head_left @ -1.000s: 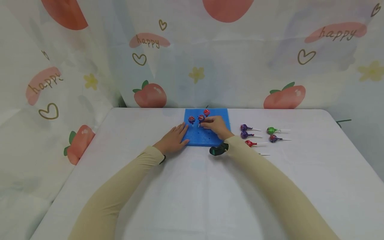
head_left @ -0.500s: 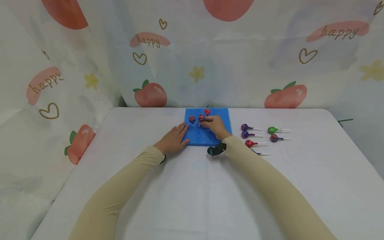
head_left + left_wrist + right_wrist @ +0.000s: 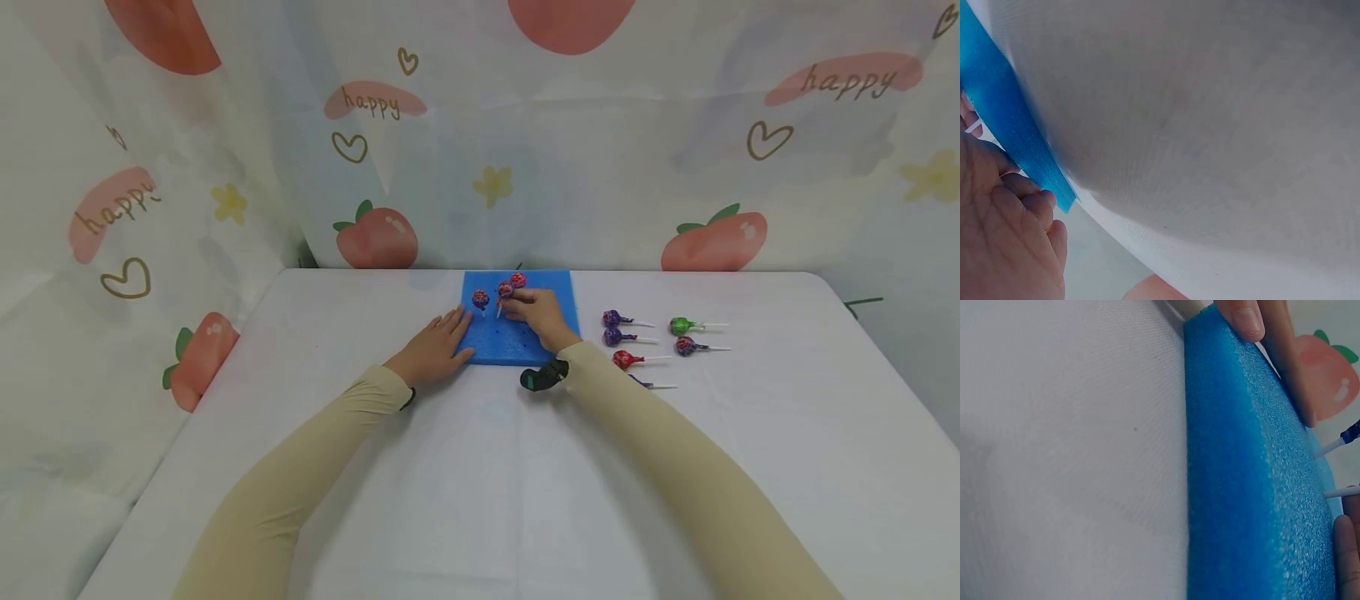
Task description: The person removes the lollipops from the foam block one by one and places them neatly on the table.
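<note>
A blue foam board [image 3: 510, 346] with small holes lies near the back of the white table. My left hand [image 3: 431, 350] rests on its left edge, fingers spread and straight. Over the board, my right hand [image 3: 542, 318] pinches a lollipop [image 3: 506, 289] in a dark red-and-blue wrapper, its white stick pointing down. A similar lollipop [image 3: 481, 298] stands upright in the foam to the left, and a pink-red one [image 3: 518, 280] stands behind. In the right wrist view, the held lollipop's white stick [image 3: 1340, 492] reaches the foam surface; its head is out of frame.
Several wrapped lollipops lie on the table to the right of the board: two purple ones [image 3: 612, 337], a red one [image 3: 624, 359], a green one [image 3: 679, 326] and a dark one [image 3: 685, 346]. Another stick [image 3: 660, 386] shows partly behind the right sleeve. A printed cloth [image 3: 570, 167] hangs behind.
My right hand's lollipop has risen slightly, and more of its stick shows below the fingers. The left hand has stayed in place on the foam board.
</note>
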Available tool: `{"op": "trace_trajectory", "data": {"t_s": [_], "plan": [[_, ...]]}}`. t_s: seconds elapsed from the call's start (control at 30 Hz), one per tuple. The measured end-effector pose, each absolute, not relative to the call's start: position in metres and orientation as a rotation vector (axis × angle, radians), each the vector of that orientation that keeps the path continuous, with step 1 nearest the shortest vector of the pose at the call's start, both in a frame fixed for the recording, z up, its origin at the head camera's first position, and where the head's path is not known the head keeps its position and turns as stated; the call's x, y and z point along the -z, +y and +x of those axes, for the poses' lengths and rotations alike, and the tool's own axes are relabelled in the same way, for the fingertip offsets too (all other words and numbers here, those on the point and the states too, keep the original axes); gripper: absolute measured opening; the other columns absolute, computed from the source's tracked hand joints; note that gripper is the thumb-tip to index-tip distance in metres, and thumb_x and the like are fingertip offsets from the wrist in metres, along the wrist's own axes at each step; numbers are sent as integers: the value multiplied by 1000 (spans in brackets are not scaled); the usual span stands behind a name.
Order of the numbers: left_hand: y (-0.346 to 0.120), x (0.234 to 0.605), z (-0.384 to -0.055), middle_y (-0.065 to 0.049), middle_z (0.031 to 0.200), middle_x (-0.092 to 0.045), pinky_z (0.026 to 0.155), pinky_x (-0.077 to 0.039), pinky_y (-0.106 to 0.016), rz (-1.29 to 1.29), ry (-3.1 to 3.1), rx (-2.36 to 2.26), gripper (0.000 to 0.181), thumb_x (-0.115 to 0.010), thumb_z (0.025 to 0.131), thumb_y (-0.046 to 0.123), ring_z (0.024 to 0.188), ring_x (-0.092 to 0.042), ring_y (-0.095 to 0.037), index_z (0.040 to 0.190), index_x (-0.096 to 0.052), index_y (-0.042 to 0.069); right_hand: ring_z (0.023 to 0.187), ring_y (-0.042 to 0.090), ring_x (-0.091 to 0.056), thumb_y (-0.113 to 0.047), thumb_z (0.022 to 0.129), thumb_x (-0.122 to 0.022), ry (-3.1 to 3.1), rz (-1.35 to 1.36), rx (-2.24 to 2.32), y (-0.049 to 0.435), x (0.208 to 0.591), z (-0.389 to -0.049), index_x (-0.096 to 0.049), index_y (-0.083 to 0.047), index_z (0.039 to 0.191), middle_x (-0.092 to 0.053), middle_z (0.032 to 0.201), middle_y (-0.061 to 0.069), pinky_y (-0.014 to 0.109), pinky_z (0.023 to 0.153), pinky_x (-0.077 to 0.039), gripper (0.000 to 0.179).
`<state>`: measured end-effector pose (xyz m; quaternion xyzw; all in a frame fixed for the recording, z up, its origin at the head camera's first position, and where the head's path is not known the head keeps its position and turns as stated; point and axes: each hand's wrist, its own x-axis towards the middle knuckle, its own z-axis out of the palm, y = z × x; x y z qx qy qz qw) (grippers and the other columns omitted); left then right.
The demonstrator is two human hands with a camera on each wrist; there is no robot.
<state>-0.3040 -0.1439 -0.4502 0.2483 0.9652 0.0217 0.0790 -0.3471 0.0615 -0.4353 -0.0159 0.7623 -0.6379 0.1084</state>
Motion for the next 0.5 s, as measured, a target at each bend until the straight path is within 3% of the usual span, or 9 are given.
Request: {"op": "trace_trajectory", "data": {"t_s": [0.5], "plan": [[-143,448,-303,-17,158,-9,120,-14,-43,750,2887,-77,68,-34,100,42,147,-12,-29,150,-11,2,113,31,-61,-13,93,-57,2244,-107,1972,65,436,-346,-57,3,127,-62,122,22,34,93,-51,37]]}}
